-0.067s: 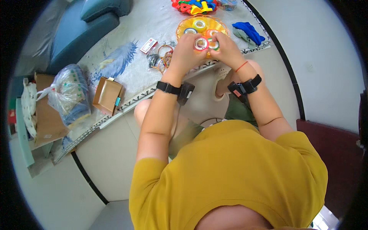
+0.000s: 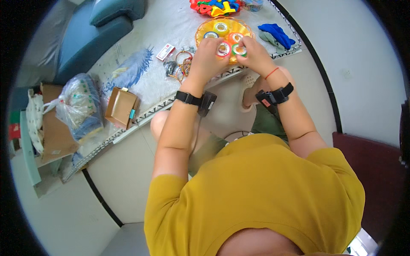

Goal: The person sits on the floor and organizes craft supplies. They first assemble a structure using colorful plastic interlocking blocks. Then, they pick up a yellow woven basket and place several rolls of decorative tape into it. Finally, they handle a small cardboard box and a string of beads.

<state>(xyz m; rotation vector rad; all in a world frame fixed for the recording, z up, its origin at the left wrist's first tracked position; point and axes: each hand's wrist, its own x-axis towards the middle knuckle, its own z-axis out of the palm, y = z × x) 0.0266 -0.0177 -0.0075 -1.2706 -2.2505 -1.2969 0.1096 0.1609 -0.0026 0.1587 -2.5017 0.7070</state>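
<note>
A yellow woven basket [image 2: 202, 30] stands near the edge of the cloth-covered table, with several ring-shaped rolls that look like tape in it. My left hand [image 2: 206, 59] is closed on a red-rimmed roll [image 2: 223, 49] at the basket's near side. Right beside it, my right hand [image 2: 257, 55] pinches a green-rimmed roll [image 2: 240, 50]. Behind my fingers lie a yellow roll [image 2: 221, 28], an orange roll [image 2: 236, 38] and a dark blue roll [image 2: 210, 36], the last two partly covered. Some of my fingertips are hidden.
Bright plastic pieces [image 2: 218, 7] fill a red tray beyond the basket. A blue cloth [image 2: 277, 35] lies to its right. Left of the basket are bracelet-like rings [image 2: 184, 64], a small white-and-red box [image 2: 165, 52], an open cardboard box [image 2: 121, 106] and a plastic-wrapped bundle [image 2: 81, 106].
My right hand has turned slightly and drawn a little away from the left, so the green-rimmed roll shows more fully. The left hand stays on the red-rimmed roll.
</note>
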